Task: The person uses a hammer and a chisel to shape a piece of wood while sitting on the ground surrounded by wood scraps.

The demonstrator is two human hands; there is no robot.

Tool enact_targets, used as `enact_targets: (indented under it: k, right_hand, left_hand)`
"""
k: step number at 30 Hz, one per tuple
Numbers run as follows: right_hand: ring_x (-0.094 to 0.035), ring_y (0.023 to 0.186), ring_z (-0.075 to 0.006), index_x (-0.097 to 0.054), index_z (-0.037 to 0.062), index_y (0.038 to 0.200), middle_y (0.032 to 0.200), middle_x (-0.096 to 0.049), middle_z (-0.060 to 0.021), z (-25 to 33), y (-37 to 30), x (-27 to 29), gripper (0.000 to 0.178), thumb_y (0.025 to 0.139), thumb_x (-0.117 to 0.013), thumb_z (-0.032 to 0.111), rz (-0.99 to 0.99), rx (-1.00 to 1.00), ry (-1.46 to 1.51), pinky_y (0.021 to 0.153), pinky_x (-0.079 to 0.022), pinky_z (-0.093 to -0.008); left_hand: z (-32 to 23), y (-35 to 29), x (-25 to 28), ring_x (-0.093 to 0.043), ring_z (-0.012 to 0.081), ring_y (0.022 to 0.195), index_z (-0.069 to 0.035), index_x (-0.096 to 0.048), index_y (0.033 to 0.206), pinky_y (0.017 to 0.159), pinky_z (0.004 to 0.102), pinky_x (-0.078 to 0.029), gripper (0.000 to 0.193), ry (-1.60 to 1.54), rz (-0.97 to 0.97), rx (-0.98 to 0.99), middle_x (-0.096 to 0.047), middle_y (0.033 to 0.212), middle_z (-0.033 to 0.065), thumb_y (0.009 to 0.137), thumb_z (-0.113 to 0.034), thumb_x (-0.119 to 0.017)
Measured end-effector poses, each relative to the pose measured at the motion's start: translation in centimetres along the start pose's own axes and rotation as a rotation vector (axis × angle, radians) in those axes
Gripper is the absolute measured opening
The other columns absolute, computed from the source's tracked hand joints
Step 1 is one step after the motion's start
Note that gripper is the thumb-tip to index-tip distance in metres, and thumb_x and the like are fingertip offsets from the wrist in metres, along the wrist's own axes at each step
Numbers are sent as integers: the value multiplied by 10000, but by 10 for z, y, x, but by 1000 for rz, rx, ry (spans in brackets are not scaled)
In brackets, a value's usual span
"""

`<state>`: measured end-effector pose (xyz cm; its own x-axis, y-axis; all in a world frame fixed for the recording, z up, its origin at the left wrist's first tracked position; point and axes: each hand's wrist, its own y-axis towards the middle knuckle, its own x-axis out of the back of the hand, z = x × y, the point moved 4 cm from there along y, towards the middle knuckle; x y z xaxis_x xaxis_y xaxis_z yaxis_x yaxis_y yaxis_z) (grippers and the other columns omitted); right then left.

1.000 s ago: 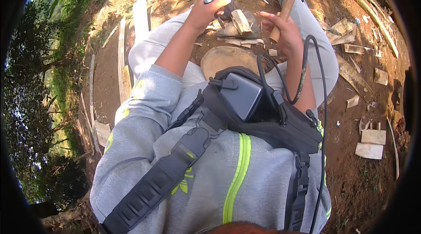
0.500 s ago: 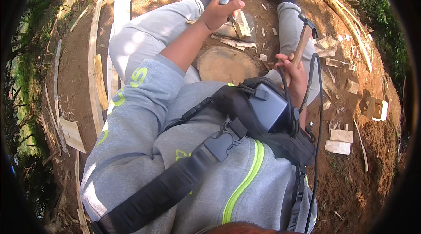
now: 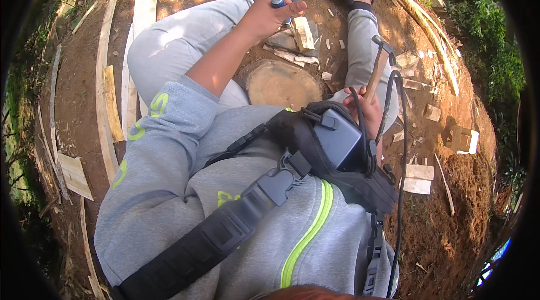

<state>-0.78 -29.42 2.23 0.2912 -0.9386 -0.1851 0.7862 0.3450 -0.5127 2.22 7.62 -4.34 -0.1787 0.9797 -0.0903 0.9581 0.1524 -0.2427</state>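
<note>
My left hand [image 3: 263,17] is wrapped round the blue handle of a chisel [image 3: 277,1]. Its metal-capped butt sticks out above the fist, and its blade is out of sight. Just beside that hand, a pale split wood block [image 3: 302,34] rests on a dark flat piece [image 3: 312,46] on the ground. My right hand [image 3: 368,110] grips a hammer [image 3: 376,72] by its wooden handle, partly hidden by a black cable. The hammer's dark head is raised over my right shin, apart from the chisel. Between my legs stands a round cut log [image 3: 284,86].
Long boards [image 3: 104,83] lie on the dirt to my left. Small wood offcuts [image 3: 417,179] and chips are scattered on the right, with a long pole [image 3: 422,18] beyond. A black pouch [image 3: 287,129] with a grey device [image 3: 336,139] hangs at my waist, with a looping cable.
My left hand has shifted slightly left with the chisel, baring more of the wood block. My right hand has shifted slightly lower and left with the hammer. The whole view has shifted a little.
</note>
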Motion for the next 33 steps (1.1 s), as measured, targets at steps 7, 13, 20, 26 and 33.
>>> enact_targets:
  k: [7, 13, 20, 26, 33]
  right_hand:
    - [-719, 917, -161, -651, -9, 1197, 1124, -751, -114, -10, 4, -1, 312, 996, -751, 208, 27, -8, -41, 846, -567, -299]
    - [-735, 978, -238, -513, 67, 1186, 1221, -702, -187, -35, 11, 25, 156, 1068, -614, 82, 41, -62, 6, 780, -647, -360]
    - [-696, 827, -130, -654, -8, 1223, 999, -745, -107, -25, 5, 8, 315, 1040, -678, 247, -16, -22, -9, 751, -550, -259]
    - [-696, 828, -139, -626, -9, 1248, 997, -735, -121, -27, 8, 11, 312, 1058, -641, 238, 31, -85, -10, 704, -544, -236]
    - [-711, 903, -184, -612, -31, 1245, 1101, -737, -144, -26, 8, 6, 287, 1049, -645, 176, 18, -49, 68, 784, -578, -301]
  left_hand:
    - [21, -12, 13, -641, 185, 1045, -79, -687, 957, 970, 349, -475, 315, -643, -100, 25, -652, 920, 39, 1057, -378, -696]
    - [9, -9, 7, -639, 229, 1047, -95, -623, 881, 994, 401, -469, 314, -731, -40, -102, -616, 928, 42, 1056, -342, -704]
    - [4, -15, 4, -593, 209, 1106, -95, -585, 991, 1029, 379, -464, 185, -485, 28, -93, -595, 1039, 45, 1049, -244, -677]
    - [-20, -28, -10, -698, 174, 1043, -60, -584, 1130, 955, 344, -533, 246, 46, -31, -157, -753, 1117, 69, 1001, -213, -727]
    - [-43, -28, -21, -714, 190, 1038, -116, -774, 1022, 865, 345, -555, 311, 333, -67, -101, -774, 1091, 108, 882, -378, -867]
